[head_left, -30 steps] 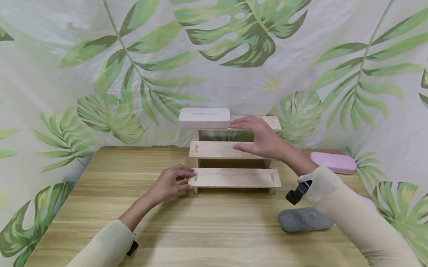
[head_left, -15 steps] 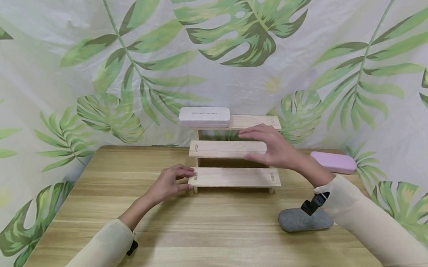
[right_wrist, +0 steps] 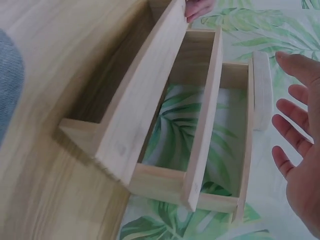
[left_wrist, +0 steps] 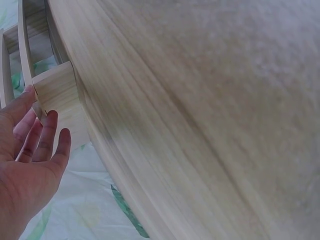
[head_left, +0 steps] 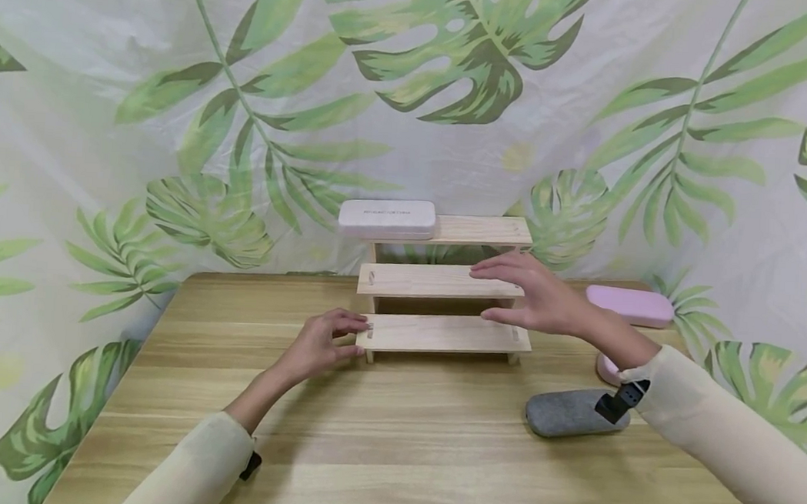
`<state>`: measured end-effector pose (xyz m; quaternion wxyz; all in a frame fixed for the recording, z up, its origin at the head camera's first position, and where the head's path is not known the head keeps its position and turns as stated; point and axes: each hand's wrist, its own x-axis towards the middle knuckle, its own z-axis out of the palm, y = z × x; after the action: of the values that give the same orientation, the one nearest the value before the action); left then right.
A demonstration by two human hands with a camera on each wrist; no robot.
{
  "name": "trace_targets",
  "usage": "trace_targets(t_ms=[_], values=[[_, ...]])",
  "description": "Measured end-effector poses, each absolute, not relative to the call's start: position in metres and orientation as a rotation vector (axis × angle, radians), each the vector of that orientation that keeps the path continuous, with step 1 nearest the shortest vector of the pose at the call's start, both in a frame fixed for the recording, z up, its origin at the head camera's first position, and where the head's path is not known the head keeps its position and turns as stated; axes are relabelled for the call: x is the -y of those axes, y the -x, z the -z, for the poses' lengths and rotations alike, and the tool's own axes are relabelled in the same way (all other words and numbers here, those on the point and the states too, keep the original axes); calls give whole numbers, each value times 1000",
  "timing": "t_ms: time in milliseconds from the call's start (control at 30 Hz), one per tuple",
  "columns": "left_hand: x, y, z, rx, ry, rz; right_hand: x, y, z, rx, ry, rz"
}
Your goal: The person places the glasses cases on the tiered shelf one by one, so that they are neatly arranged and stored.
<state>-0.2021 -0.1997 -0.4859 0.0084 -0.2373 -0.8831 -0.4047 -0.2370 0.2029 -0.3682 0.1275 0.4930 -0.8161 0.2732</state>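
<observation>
A three-tier wooden step shelf (head_left: pixel 440 335) stands near the back of the table. My left hand (head_left: pixel 321 343) holds the left end of its lowest board, with the thumb at the front corner and the fingers at the side. On the top board's left part lies a white glasses case (head_left: pixel 387 219) with small lettering. My right hand (head_left: pixel 542 297) hovers at the shelf's right side, thumb and fingers spread apart, holding nothing. The right wrist view shows that hand's fingers (right_wrist: pixel 292 125) apart from the white case (right_wrist: pixel 262 90).
A pink glasses case (head_left: pixel 629 306) lies at the table's back right. Nearer, a grey fabric case (head_left: pixel 567 412) rests on the wooden table (head_left: pixel 398 452), partly behind the right wrist's strap. Another pinkish object (head_left: pixel 607 369) is mostly hidden by the right forearm. A leaf-print sheet hangs behind.
My right hand has moved away from the white case, to the right and toward me. The left hand and the case have stayed in place.
</observation>
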Motion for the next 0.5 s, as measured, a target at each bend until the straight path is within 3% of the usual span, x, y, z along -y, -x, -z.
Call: trace_targets(t_ms=[500], values=[[199,201,484,2767,738,1275,-232,222,389,2430,-1418,-734]])
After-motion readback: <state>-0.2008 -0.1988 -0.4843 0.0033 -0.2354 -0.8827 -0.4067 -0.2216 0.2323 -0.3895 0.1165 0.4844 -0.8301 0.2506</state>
